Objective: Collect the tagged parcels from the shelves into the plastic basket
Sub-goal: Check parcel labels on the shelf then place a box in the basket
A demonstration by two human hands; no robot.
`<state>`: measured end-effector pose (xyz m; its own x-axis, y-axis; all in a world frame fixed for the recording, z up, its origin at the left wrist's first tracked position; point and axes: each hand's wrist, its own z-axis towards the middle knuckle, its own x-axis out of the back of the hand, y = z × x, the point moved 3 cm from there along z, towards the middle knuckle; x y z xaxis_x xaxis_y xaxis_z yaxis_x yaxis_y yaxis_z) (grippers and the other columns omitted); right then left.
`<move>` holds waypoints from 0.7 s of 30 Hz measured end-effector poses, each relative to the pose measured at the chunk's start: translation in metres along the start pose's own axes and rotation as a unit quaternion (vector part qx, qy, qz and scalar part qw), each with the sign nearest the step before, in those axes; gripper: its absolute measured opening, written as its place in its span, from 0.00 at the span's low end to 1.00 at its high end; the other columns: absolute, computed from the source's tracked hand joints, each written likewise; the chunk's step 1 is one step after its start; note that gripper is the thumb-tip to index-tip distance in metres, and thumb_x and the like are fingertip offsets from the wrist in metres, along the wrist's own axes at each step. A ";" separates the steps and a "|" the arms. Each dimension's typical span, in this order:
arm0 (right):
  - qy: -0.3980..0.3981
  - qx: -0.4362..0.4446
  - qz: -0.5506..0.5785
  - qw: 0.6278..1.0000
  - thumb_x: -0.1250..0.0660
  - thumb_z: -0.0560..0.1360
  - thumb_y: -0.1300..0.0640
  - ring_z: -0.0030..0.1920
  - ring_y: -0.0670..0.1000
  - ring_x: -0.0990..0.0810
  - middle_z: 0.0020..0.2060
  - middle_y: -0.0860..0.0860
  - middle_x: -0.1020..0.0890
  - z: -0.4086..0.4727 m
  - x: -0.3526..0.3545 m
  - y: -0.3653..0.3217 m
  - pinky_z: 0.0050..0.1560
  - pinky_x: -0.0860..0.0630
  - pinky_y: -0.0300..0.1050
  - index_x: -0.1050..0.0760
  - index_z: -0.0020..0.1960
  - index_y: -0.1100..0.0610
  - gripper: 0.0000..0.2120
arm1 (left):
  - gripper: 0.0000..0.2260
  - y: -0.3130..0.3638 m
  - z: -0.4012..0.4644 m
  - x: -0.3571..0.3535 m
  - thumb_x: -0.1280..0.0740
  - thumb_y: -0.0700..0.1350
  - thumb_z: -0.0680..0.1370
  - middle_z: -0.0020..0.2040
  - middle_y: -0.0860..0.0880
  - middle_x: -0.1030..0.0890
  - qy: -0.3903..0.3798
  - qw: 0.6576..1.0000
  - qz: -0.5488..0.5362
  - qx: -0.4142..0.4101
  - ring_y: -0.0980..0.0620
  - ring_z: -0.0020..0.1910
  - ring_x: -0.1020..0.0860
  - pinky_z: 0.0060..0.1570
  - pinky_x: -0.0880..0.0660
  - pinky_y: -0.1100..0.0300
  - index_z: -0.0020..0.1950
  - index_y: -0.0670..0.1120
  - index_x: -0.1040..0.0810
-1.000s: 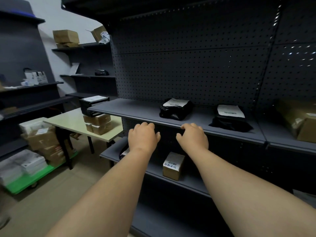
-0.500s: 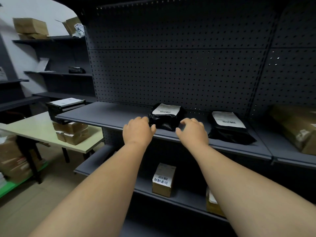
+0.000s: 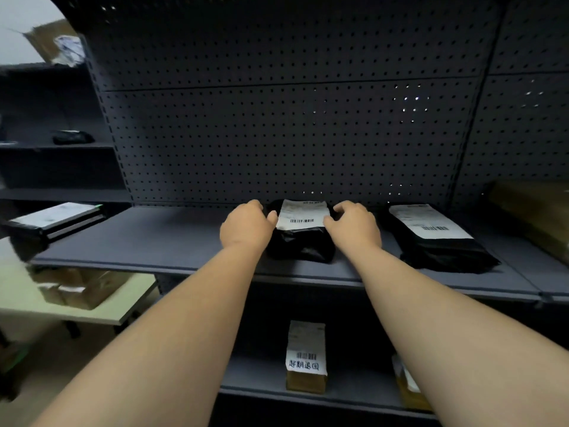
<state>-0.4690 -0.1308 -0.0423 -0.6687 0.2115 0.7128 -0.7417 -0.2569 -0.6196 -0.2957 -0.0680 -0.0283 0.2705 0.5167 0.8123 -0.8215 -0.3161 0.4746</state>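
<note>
A black plastic-wrapped parcel (image 3: 300, 241) with a white barcode label lies on the grey middle shelf (image 3: 154, 238). My left hand (image 3: 246, 226) curls round its left side, thumb on the label's edge. My right hand (image 3: 354, 226) curls round its right side, thumb against the label. A second black labelled parcel (image 3: 431, 241) lies to the right on the same shelf. On the shelf below stands a small brown box (image 3: 306, 355) with a white tag. The plastic basket is out of view.
A pegboard back wall (image 3: 277, 134) rises behind the shelf. A brown parcel (image 3: 535, 214) sits at the far right. A flat black box (image 3: 55, 220) overhangs the shelf's left end. A pale table (image 3: 24, 300) with cardboard boxes (image 3: 80, 288) stands to the left.
I have stepped closer to the shelf. Both hands moved forward from the shelf's front edge and now close round the two sides of the black parcel.
</note>
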 end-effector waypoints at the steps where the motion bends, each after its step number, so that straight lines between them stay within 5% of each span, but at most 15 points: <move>1: -0.002 -0.019 0.018 1.000 0.38 0.76 0.50 0.62 0.57 0.28 0.62 0.54 0.25 0.007 -0.005 0.000 0.50 0.30 0.46 0.27 0.65 0.53 0.19 | 0.18 -0.001 0.009 -0.002 0.40 0.54 0.80 0.57 0.44 0.21 -0.015 1.000 -0.022 0.005 0.45 0.54 0.23 0.44 0.29 0.56 0.65 0.45 0.27; 7: -0.034 -0.168 0.151 0.974 0.36 0.73 0.55 0.42 0.55 0.26 0.42 0.56 0.24 0.042 -0.030 -0.003 0.35 0.33 0.41 0.25 0.46 0.60 0.08 | 0.16 -0.005 0.058 -0.027 0.39 0.52 0.80 0.49 0.41 0.20 -0.138 0.980 -0.135 0.059 0.46 0.44 0.28 0.38 0.31 0.59 0.52 0.39 0.26; 11: -0.053 -0.266 0.256 0.928 0.37 0.73 0.56 0.43 0.56 0.23 0.44 0.59 0.22 0.060 -0.041 -0.001 0.43 0.29 0.45 0.26 0.44 0.61 0.08 | 0.22 -0.005 0.072 -0.044 0.38 0.51 0.79 0.63 0.42 0.25 -0.209 0.927 -0.283 0.129 0.42 0.61 0.27 0.51 0.32 0.57 0.68 0.39 0.30; 16: -0.095 -0.320 0.302 0.893 0.39 0.77 0.59 0.35 0.54 0.26 0.35 0.56 0.24 0.063 -0.045 -0.001 0.41 0.29 0.46 0.28 0.38 0.61 0.10 | 0.19 -0.004 0.078 -0.058 0.36 0.50 0.79 0.64 0.44 0.25 -0.266 0.885 -0.352 0.151 0.46 0.53 0.29 0.49 0.34 0.57 0.66 0.40 0.28; 19: -0.106 -0.332 0.320 0.881 0.39 0.76 0.59 0.44 0.56 0.21 0.45 0.59 0.20 0.062 -0.051 0.003 0.51 0.24 0.50 0.24 0.48 0.63 0.08 | 0.17 -0.004 0.082 -0.065 0.35 0.48 0.78 0.56 0.45 0.24 -0.270 0.877 -0.365 0.154 0.46 0.52 0.27 0.48 0.33 0.58 0.63 0.40 0.26; 21: -0.102 -0.335 0.343 0.872 0.38 0.77 0.59 0.41 0.56 0.20 0.44 0.58 0.20 0.061 -0.053 0.004 0.49 0.23 0.50 0.25 0.48 0.62 0.07 | 0.15 -0.004 0.083 -0.068 0.34 0.47 0.77 0.52 0.45 0.24 -0.271 0.874 -0.372 0.155 0.46 0.48 0.27 0.46 0.31 0.58 0.60 0.40 0.24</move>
<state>-0.4334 -0.2007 -0.0626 -0.9944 0.0357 0.0999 -0.0801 0.3654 -0.9274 -0.2690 -0.1674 -0.0572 0.9390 0.2454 0.2408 -0.1639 -0.2961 0.9410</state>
